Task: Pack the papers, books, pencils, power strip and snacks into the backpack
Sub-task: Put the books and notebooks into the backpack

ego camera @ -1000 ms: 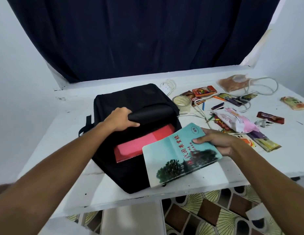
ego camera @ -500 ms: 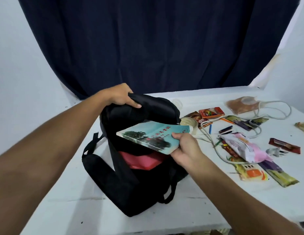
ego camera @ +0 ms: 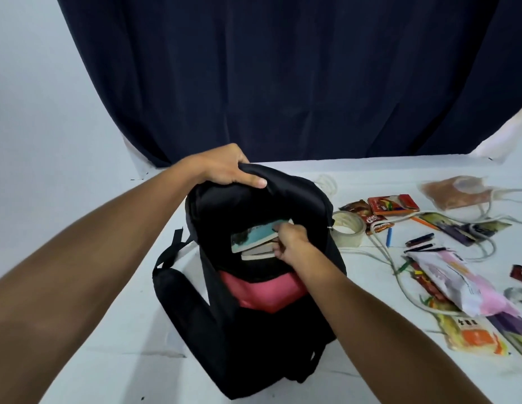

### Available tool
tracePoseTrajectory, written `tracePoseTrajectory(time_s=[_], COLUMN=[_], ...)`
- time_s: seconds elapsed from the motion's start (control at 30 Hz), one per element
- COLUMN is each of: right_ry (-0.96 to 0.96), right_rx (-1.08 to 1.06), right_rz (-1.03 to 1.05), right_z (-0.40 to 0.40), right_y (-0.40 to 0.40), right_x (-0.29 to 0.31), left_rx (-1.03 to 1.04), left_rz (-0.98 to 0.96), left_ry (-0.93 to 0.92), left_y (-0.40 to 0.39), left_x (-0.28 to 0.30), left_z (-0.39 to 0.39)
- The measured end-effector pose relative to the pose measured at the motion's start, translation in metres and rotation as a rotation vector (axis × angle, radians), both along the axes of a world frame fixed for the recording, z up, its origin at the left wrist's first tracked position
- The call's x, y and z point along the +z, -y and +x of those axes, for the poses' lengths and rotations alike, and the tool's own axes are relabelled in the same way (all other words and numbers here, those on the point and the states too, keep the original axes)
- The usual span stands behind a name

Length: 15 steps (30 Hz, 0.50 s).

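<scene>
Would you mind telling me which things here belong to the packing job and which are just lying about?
Part of the job:
- backpack, top held open by the left hand
- teal book, gripped by the right hand
- pink folder in the bag
- snack packets
- pencils
- white cable

Lying about:
- tape roll
- dark curtain

We see a roll of tape lying flat just to the right of the right hand, its clear hoop facing up. Behind the left hand we find a dark navy curtain hanging in folds. A white table spreads beneath both hands, and a pale wall rises to the left of the left hand.
</scene>
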State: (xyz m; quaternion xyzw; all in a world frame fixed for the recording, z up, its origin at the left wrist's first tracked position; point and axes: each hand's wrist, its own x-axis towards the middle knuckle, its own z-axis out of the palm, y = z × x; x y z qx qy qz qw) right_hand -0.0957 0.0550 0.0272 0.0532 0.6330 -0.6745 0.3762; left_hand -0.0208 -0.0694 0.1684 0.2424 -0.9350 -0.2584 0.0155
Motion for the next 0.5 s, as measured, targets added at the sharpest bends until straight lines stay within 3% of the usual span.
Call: tracePoseTrajectory(time_s=[0.3, 0.43, 0.5], right_ry=[0.076, -0.212, -0.598], right_rx=[-0.120, 0.089, 0.296], right_rz=[-0.161, 0.072, 0.403], right_z=[-0.003, -0.008, -0.007], right_y=[0.000, -0.013, -0.025], right_x=[-0.010, -0.008, -0.008], left_rx=[-0.081, -0.095, -0.098], left_rz=[-0.015, -0.033, -0.039], left_ry=[-0.024, -0.043, -0.060], left_y=[0.006, 0.008, 0.008], left_x=[-0.003, -0.010, -0.012], left_z=[0.002, 0.004, 0.003])
